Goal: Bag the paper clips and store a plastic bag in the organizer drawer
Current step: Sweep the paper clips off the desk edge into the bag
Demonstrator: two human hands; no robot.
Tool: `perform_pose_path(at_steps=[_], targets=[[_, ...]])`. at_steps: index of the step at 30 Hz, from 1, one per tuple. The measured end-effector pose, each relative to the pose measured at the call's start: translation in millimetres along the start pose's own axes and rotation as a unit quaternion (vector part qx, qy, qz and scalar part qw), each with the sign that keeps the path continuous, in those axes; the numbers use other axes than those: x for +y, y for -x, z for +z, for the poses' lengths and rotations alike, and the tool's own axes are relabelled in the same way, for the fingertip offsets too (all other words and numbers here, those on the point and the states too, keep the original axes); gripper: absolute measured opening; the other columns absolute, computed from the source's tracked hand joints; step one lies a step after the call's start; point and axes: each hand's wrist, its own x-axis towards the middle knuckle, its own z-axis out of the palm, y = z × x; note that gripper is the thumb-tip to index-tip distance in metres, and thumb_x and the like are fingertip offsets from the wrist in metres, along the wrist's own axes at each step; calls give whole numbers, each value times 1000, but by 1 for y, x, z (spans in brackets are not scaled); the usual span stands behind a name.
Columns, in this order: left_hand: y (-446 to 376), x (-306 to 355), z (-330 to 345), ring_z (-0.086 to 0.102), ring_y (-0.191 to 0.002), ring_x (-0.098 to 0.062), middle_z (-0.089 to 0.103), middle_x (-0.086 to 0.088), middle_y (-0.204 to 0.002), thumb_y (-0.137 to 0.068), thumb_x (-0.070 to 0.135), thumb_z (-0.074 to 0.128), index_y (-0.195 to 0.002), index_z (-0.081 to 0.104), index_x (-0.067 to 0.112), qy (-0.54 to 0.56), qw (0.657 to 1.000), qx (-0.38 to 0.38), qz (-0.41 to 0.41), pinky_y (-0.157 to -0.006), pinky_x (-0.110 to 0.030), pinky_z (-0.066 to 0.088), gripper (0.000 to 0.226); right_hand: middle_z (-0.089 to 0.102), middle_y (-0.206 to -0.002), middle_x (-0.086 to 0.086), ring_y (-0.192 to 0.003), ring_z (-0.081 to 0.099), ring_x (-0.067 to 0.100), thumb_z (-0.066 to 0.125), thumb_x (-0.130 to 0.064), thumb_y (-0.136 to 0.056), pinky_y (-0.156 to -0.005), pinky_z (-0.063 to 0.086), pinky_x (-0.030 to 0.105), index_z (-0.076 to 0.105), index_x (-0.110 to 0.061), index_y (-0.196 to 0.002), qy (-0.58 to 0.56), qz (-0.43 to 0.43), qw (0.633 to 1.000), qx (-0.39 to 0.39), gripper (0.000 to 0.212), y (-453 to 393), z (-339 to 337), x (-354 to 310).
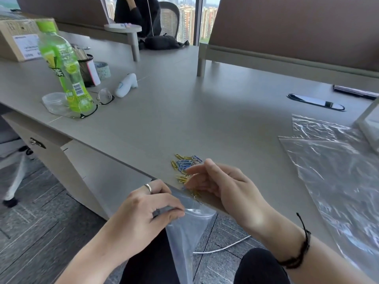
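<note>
Sweeping step: left hand (143,210) pinched shut on mouth of clear plastic bag (184,228) below near edge of grey desk (205,111). Right hand (223,185), fingers loosely curled, empty. Blue and yellow paper clips (184,166) heaped at edge: bag mouth best kept wide, directly beneath.

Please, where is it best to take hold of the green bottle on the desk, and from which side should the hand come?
Grip the green bottle around its middle, where the body narrows a little, coming from its right side. It stands upright, so fingers can wrap around it level. On its left and front lie a clear plastic lid and eyeglasses, and a mesh pen holder stands close behind, so the right is probably freest.
</note>
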Motion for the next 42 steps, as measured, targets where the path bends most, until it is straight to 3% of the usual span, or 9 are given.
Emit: perform_pose_path(at_steps=[5, 8, 11, 17, 21, 29, 33, 37, 42], targets=[[0, -1, -1, 55, -60, -7, 60, 8, -83, -86, 41, 69, -88, 78, 31, 20, 1000, 13, 2, -54, -19, 41, 14, 74, -91, 24, -89, 70, 27, 49, -47, -96, -91, 56, 34, 72, -2, -102, 33, -21, 996, -75, 51, 5, 1, -3], [1, -1, -2, 54, -60, -6, 59, 12, -83, -87, 42, 68, -88, 78, 32, 8, 1000, 13, 6, -54, -17, 40, 14, 73, -88, 26, -86, 69, 30, 50, -35, -99, -88, 55, 36, 73, -1, -95, -7, -66, 998, 9, 41, -12, -5, -13], [2, 0, -3, 55, -62, -5, 58, 14, -83, -87, 43, 67, -88, 78, 33, 1, 1000, 15, 6, -56, -15, 40, 15, 76, -99, 18, -95, 71, 21, 42, -28, -104, -100, 51, 38, 74, -12, -93, 90, -110, 983, 112, 37, -43, -15, -22], [1, 1, -7, 57, -58, -13, 60, 13, -83, -86, 44, 68, -89, 78, 34, 14, 1000, 17, 2, -51, -29, 46, 15, 77, -96, 7, -96, 70, 19, 42, -45, -102, -97, 53, 39, 74, -19, -93, 173, -99, 974, 107, 41, -69, -10, -8], [2, -1, -10, 62, -67, -15, 60, 12, -83, -87, 44, 68, -89, 79, 32, 29, 999, 24, 3, -55, -35, 50, 16, 77, -87, 7, -96, 71, 29, 45, -48, -99, -99, 51, 50, 76, -19, -87, 129, -94, 982, 99, 44, -52, -1, 1], [1, -3, -10, 63, -68, -16, 62, 9, -83, -87, 41, 69, -88, 79, 30, 33, 999, 28, 0, -58, -34, 50, 15, 74, -88, 18, -90, 68, 37, 48, -55, -95, -100, 49, 54, 76, -11, -93, 78, -51, 994, 64, 52, -23, 10, 5], [1, -4, -10, 65, -71, -14, 62, 9, -84, -87, 40, 69, -89, 80, 26, 35, 999, 29, 1, -59, -34, 52, 17, 73, -93, 21, -97, 68, 36, 46, -63, -90, -101, 49, 52, 76, -12, -99, 74, -43, 996, 31, 59, -11, 15, 8], [2, -6, -11, 65, -73, -15, 62, 8, -84, -87, 41, 69, -88, 79, 29, 31, 999, 27, 3, -61, -35, 52, 15, 72, -89, 21, -86, 66, 25, 45, -60, -93, -95, 51, 45, 73, -6, -103, 41, -20, 999, -25, 62, -3, 21, 11], [5, -6, -11, 64, -71, -17, 62, 9, -84, -87, 41, 70, -89, 79, 30, 37, 999, 23, -5, -58, -36, 52, 14, 70, -84, 24, -86, 66, 31, 52, -49, -92, -92, 53, 44, 73, 2, -98, -73, -32, 997, -18, 56, -19, 14, -5]])
